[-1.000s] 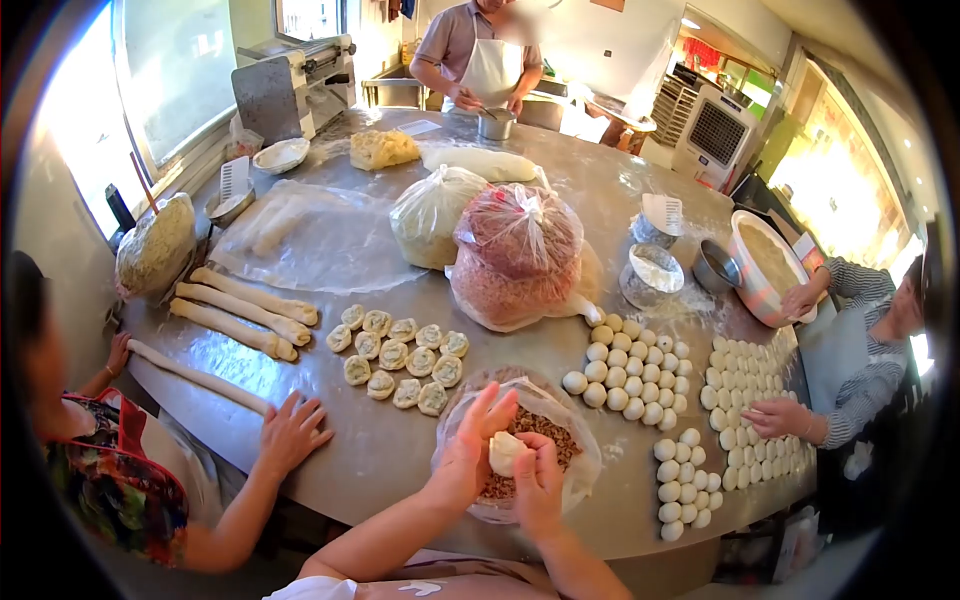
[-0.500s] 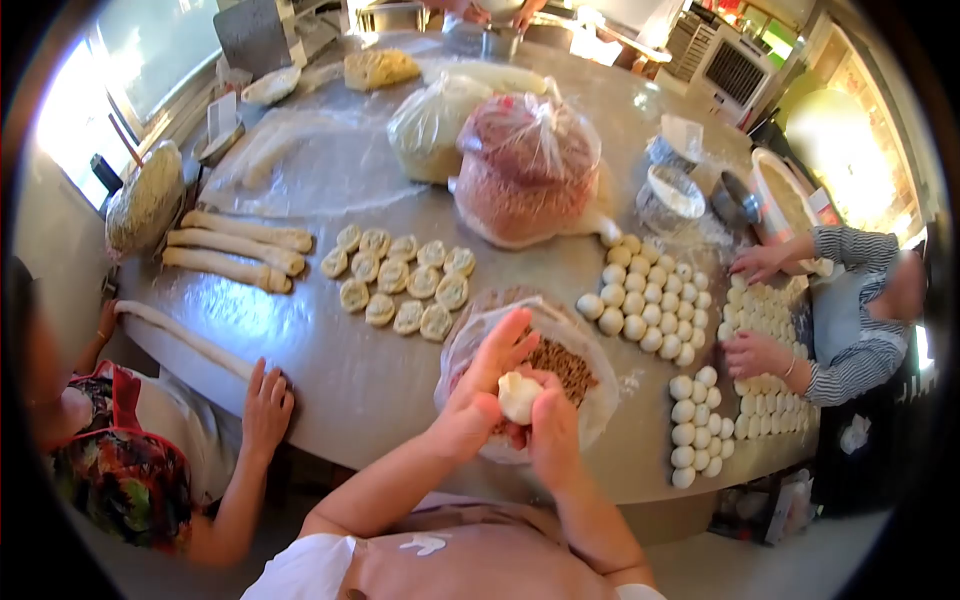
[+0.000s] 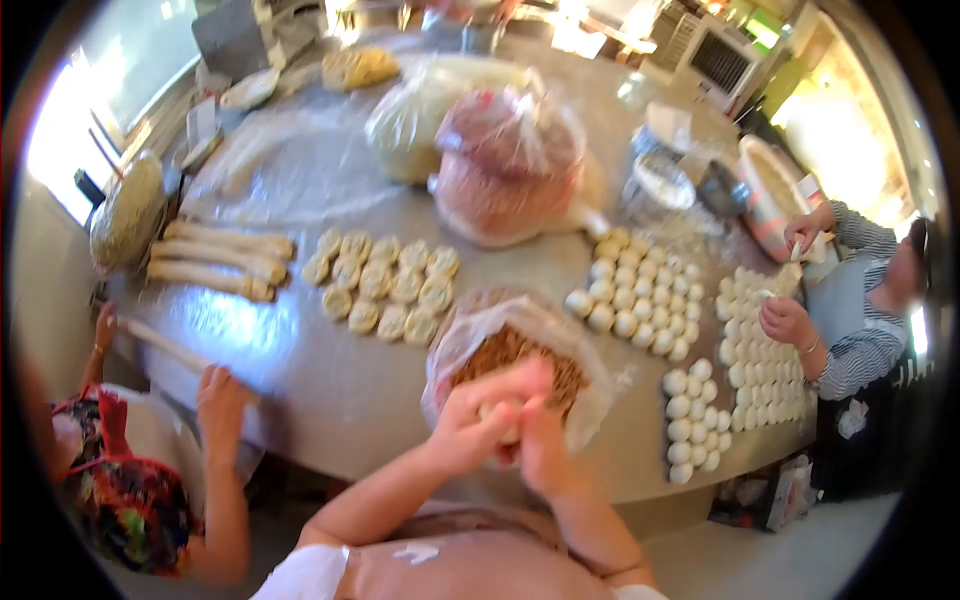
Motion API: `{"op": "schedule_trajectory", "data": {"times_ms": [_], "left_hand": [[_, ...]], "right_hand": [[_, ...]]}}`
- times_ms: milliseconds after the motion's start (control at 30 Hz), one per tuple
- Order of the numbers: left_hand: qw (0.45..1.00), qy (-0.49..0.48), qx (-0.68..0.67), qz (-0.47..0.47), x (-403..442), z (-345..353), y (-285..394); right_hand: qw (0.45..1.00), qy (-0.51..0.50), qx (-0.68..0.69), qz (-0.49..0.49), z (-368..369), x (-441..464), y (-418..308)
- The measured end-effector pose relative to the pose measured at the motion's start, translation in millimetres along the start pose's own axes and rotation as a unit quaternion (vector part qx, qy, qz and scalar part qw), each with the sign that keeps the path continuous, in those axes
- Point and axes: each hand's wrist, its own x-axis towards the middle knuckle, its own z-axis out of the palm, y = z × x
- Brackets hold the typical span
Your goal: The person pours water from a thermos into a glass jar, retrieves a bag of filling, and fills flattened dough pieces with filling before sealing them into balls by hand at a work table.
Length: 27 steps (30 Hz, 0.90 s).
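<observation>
Low over a bag of brown crumbly filling (image 3: 487, 358), both hands come together around a pale dough ball (image 3: 508, 432), which is now largely covered. My left hand (image 3: 475, 420) is wrapped around it, with the fingers reaching across toward the right. Pressed against the other side is my right hand (image 3: 542, 448), slightly blurred. The clear plastic bag (image 3: 590, 425) spreads open beneath the hands. Left of the bag lie round dough pieces with greenish swirls (image 3: 385, 285); on its right are rows of smooth white dough balls (image 3: 635, 290).
Large tied bags (image 3: 510, 190) stand mid-table. Dough ropes (image 3: 220, 262) lie at left, where a person's hand (image 3: 220, 405) rests by another rope. At right, another person's hands (image 3: 788, 322) work above more dough balls (image 3: 765, 375), near a long tub (image 3: 770, 195).
My hands have closed over the dough ball, which showed plainly before. The right-hand person's hands have lifted from the rows. The left-hand person's near hand has shifted left. The view has moved slightly.
</observation>
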Motion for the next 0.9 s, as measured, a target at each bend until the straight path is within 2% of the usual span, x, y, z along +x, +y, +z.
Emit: {"op": "schedule_trajectory", "data": {"times_ms": [67,167,267,300,400,500,567,633,667,700,767,800,833,867,900], "left_hand": [[0.994,-0.009,-0.101,-0.037,2,-1,-2],[0.998,0.029,-0.048,-0.042,6,7,-6],[0.995,0.055,-0.065,-0.049,13,29,23],[0.991,0.065,-0.104,-0.044,16,37,28],[0.990,0.039,0.129,0.047,14,41,2],[0.995,0.031,0.089,0.044,16,42,-9],[0.989,0.015,0.137,0.058,22,46,-8],[0.990,0.049,-0.045,-0.125,11,63,0],[0.986,0.064,-0.094,-0.119,17,70,1],[0.983,0.027,-0.115,-0.138,14,59,1],[0.986,0.017,-0.096,-0.134,11,49,7],[0.988,0.004,-0.084,-0.128,8,39,7],[0.986,0.009,-0.087,-0.145,5,29,7],[0.982,0.013,-0.090,-0.164,2,21,7],[0.978,0.016,-0.093,-0.184,-2,19,8]], "right_hand": [[0.970,0.083,-0.119,-0.194,16,12,-17],[0.982,0.083,-0.114,-0.122,8,9,-21],[0.989,0.029,0.142,0.014,-14,-1,-5],[0.977,-0.001,0.214,0.012,-17,-2,-14],[0.983,0.068,0.167,-0.028,-17,-1,19],[0.996,0.070,0.003,-0.053,-19,-13,-6],[0.994,0.051,0.090,-0.036,-27,-19,-13],[0.982,0.002,0.190,-0.011,-45,-27,-13],[0.981,0.059,0.182,-0.016,-58,-32,-16],[0.978,0.114,0.172,-0.022,-75,-41,-21],[0.962,0.253,0.069,-0.073,-136,-59,-18],[0.941,0.313,0.095,-0.086,-168,-69,-21],[0.922,0.379,-0.049,-0.067,-200,-80,-26],[0.872,0.445,-0.204,-0.020,-233,-90,-30],[0.800,0.501,-0.327,0.038,-266,-100,-35]]}}
